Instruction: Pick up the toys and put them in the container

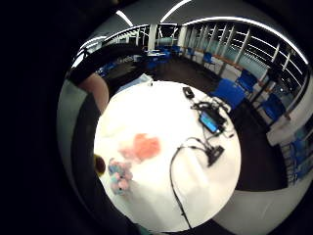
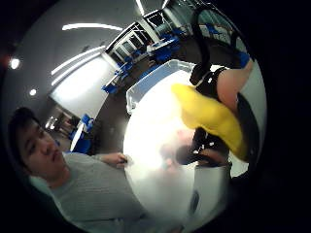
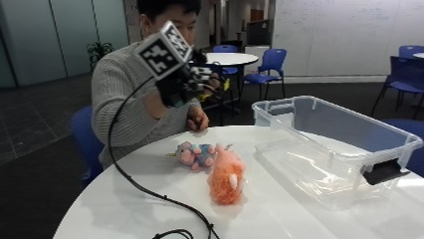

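Note:
In the outside view my gloved right hand [image 3: 182,85] is raised well above the round white table [image 3: 132,209], in front of the person's chest. Its fingers curl round a yellow toy [image 2: 209,116], which fills the thumb side palm view; only a sliver of yellow [image 3: 228,83] shows from outside. On the table below lie a pink and blue plush toy [image 3: 197,153] and an orange furry toy [image 3: 225,180], side by side. The same orange toy [image 1: 142,147] and pink and blue toy [image 1: 120,177] appear small and far in the little finger side view. A clear plastic container [image 3: 311,133] stands to their right, with no toy in it.
The person's bare left hand [image 3: 197,121] rests on the table's far edge. A black cable [image 3: 152,191] trails across the near left of the table. A phone on a stand [image 1: 210,121] and a small black box [image 1: 214,155] sit on the opposite side. Blue chairs [image 3: 268,62] stand behind.

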